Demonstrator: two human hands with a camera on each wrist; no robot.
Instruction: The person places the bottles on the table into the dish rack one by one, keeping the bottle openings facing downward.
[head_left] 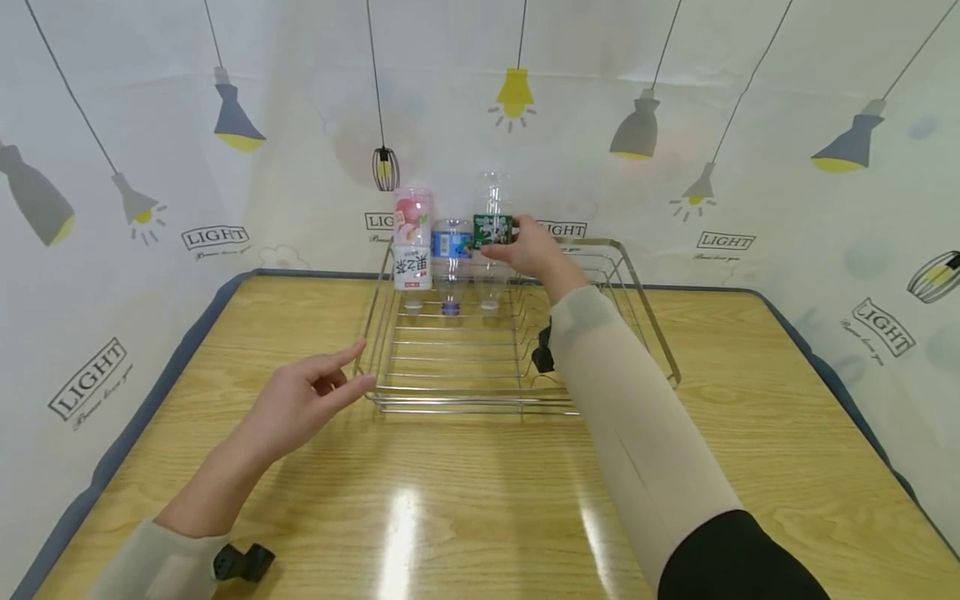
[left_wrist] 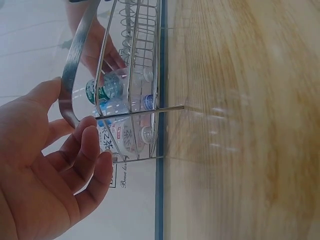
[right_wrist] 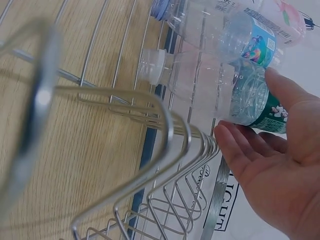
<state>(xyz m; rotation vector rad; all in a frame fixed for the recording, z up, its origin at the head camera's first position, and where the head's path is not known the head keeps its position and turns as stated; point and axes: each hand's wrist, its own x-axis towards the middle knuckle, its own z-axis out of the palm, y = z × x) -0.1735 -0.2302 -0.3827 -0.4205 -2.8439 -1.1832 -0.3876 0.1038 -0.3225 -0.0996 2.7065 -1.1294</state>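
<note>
A metal wire dish rack (head_left: pixel 450 342) stands on the table. Three clear plastic bottles stand cap-end down along its back left. My right hand (head_left: pixel 528 246) reaches to the rightmost, a bottle with a green label (head_left: pixel 492 229), with thumb and fingers on either side of it; its white cap (right_wrist: pixel 152 67) points down at the wires. Beside it are a bottle with a blue label and blue cap (head_left: pixel 452 246) and a pink and white labelled bottle (head_left: pixel 413 242). My left hand (head_left: pixel 303 400) holds the rack's front left corner, thumb and fingers at the flat rim (left_wrist: pixel 75 65).
Bent wire dividers (right_wrist: pixel 175 150) line the rack's right side, below my right forearm. The wood-grain table (head_left: pixel 465 500) runs out in front. Behind it hangs a pale backdrop (head_left: pixel 585 50) printed with lamps. Black straps sit at both wrists.
</note>
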